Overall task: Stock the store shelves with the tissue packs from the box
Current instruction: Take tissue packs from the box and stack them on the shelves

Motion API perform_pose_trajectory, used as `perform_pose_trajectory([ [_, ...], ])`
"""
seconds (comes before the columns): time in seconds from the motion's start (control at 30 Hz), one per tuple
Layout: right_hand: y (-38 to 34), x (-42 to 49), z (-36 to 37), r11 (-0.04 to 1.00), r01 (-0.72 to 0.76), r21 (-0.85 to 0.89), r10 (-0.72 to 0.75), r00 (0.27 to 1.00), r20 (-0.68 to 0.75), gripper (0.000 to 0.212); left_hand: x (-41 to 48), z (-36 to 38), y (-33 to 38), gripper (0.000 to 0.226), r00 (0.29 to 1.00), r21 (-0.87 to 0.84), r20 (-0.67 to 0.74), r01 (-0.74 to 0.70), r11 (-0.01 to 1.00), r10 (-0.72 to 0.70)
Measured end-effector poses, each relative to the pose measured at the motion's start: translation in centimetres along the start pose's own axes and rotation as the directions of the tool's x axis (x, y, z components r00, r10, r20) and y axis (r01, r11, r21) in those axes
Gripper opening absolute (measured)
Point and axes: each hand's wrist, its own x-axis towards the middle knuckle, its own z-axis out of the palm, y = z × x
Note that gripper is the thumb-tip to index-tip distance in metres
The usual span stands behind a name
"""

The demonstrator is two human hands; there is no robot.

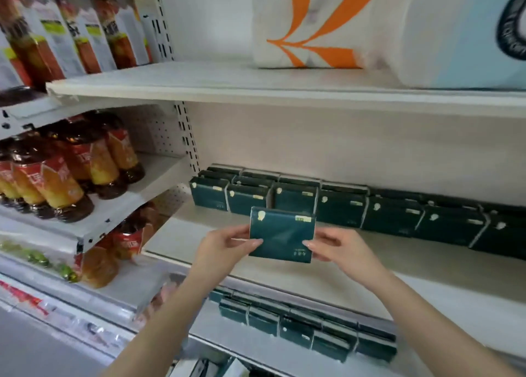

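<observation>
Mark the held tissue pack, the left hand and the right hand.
held tissue pack (281, 234): head view, middle of its front face.
left hand (225, 248): head view, middle of the hand.
right hand (341, 248): head view, middle of the hand.

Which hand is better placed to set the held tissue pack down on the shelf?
Left, narrowly. The left hand and right hand both pinch the tissue pack before the row of packs. The left hand is beside bare shelf at the row's left end; the other is nearly as well placed.
</observation>
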Motion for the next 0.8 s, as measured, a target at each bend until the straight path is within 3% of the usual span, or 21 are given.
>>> perform_pose_trajectory([
  [0.07,1.8,0.9,-0.8,0.994,-0.040,-0.099,0.037,0.999,-0.035,0.027,1.8,2.2,-0.9,0.022,1.000,0.014,0.017,0.018,1.000,-0.019],
  [0.13,3.8,1.9,-1.7,0.964,-0.109,-0.241,0.088,0.992,-0.095,0.032,3.8,4.6,-1.6,0.021,0.998,0.032,0.035,0.048,0.998,-0.049],
  [0.23,5.7,3.7,-1.9,0.934,-0.179,-0.310,0.148,0.982,-0.121,0.039,6.5,7.2,-2.4,0.028,0.994,0.097,-0.011,0.106,0.990,-0.105],
  [0.4,6.2,7.6,-1.5,0.797,-0.195,-0.572,0.077,0.972,-0.224,0.018,9.7,8.2,-3.9,0.030,0.983,0.105,-0.067,0.175,0.979,-0.169],
  [0.47,6.1,8.5,-1.7,0.774,-0.163,-0.612,0.013,0.970,-0.243,0.011,10.7,7.6,-4.4,0.029,0.980,0.200,-0.076,0.198,0.960,-0.186],
  [0.57,6.5,9.3,-1.7,0.779,-0.109,-0.617,-0.060,0.967,-0.246,0.019,12.0,6.5,-5.1,0.032,0.975,0.420,-0.124,0.222,0.880,-0.187],
  [0.67,6.9,9.9,-1.6,0.792,-0.087,-0.605,-0.083,0.965,-0.248,0.023,13.3,6.2,-5.4,0.040,0.986,0.576,-0.142,0.153,0.803,-0.087],
  [0.8,7.1,10.4,-1.8,0.801,-0.061,-0.595,-0.092,0.970,-0.224,0.025,14.6,6.2,-4.7,0.045,0.991,0.655,-0.121,0.120,0.746,-0.053],
])
